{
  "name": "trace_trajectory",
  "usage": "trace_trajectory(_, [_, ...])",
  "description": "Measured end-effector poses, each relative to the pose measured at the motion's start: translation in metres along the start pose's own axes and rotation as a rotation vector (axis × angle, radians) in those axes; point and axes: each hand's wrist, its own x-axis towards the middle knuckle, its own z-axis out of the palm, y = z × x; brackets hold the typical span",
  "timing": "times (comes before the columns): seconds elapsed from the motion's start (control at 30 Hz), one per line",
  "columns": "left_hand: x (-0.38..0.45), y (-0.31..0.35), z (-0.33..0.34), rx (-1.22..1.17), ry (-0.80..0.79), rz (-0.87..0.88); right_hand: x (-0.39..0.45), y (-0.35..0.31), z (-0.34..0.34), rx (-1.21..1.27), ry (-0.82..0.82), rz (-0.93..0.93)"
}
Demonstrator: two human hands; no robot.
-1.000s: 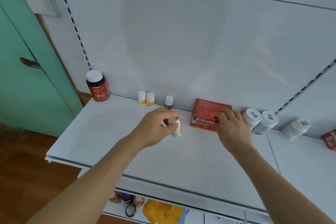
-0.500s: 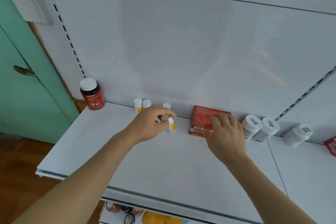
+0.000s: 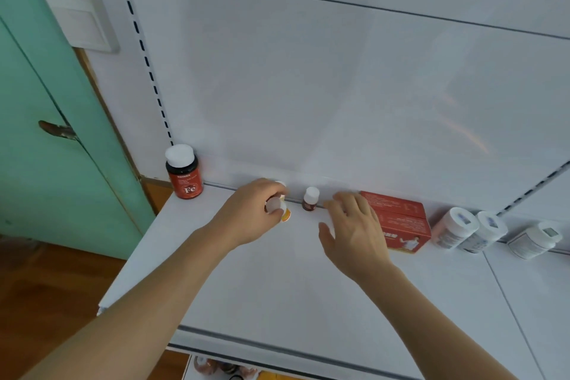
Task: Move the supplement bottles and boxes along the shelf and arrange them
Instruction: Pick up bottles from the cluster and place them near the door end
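My left hand (image 3: 246, 214) grips a small white bottle with an orange label (image 3: 277, 209) near the back of the white shelf (image 3: 277, 293); it covers most of two similar small bottles behind it, and one white cap (image 3: 281, 184) peeks out. A tiny dark bottle with a white cap (image 3: 310, 199) stands just right of them. My right hand (image 3: 354, 228) hovers with fingers spread, between the dark bottle and the red box (image 3: 399, 220), holding nothing. A larger red "Fe" bottle (image 3: 184, 173) stands at the far left back corner.
Three white bottles (image 3: 455, 228) (image 3: 485, 231) (image 3: 535, 239) lie on their sides right of the red box. A green door (image 3: 46, 133) is at the left beyond the shelf edge. A lower shelf with items (image 3: 222, 369) shows below the front lip.
My left hand carried the small orange-label bottle back and left toward the two small bottles. My right hand came off the red box and moved left, now hovering free.
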Motion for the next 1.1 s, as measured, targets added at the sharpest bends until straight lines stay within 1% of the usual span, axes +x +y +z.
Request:
trace_trajectory(0.1, [0.007,-0.021,-0.013,0.107,-0.013,-0.002,0.005,-0.024,0.008,0.009,-0.014,0.017])
trace_trajectory(0.27, [0.014,-0.049,-0.016,0.203,-0.114,0.100,0.007,-0.055,0.022,0.024,0.008,0.047])
trace_trajectory(0.4, [0.022,-0.063,-0.013,0.249,-0.135,0.160,0.008,-0.064,0.028,0.017,-0.005,0.069])
trace_trajectory(0.6, [0.026,-0.074,-0.006,0.242,-0.075,0.188,0.014,-0.059,0.029,0.024,0.008,0.111])
trace_trajectory(0.9, [0.028,-0.087,-0.001,0.292,0.005,0.339,0.020,-0.059,0.034,0.017,-0.010,0.149])
trace_trajectory(1.1, [0.030,-0.086,0.001,0.325,0.039,0.400,0.021,-0.059,0.034,0.007,-0.028,0.156])
